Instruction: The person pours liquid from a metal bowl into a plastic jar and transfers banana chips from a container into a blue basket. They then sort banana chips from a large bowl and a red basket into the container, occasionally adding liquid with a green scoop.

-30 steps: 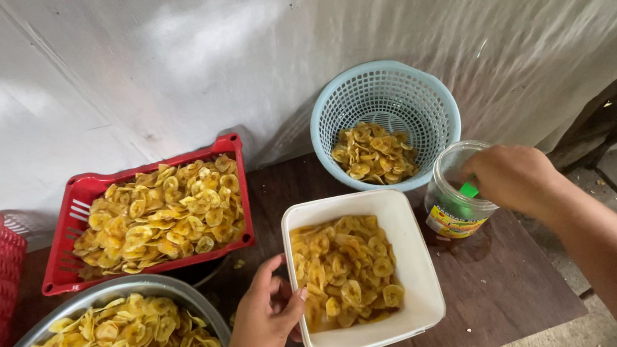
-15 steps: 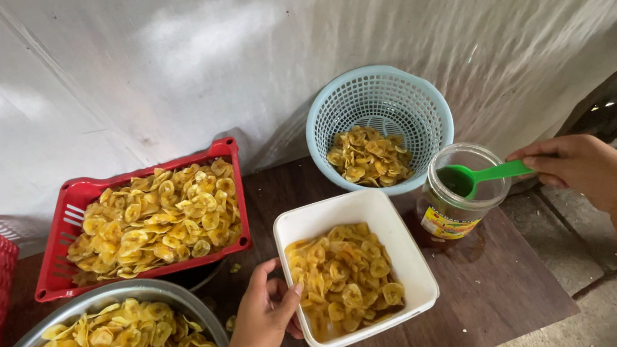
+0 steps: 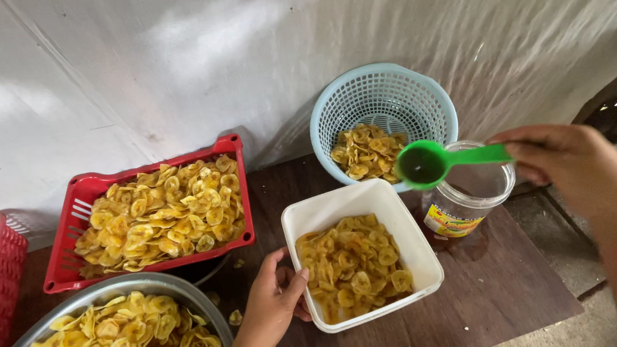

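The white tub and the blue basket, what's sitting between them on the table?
Nothing rests there: the head view shows bare dark table between the white tub and the blue basket. The green spoon, held by the right hand, hangs above that gap.
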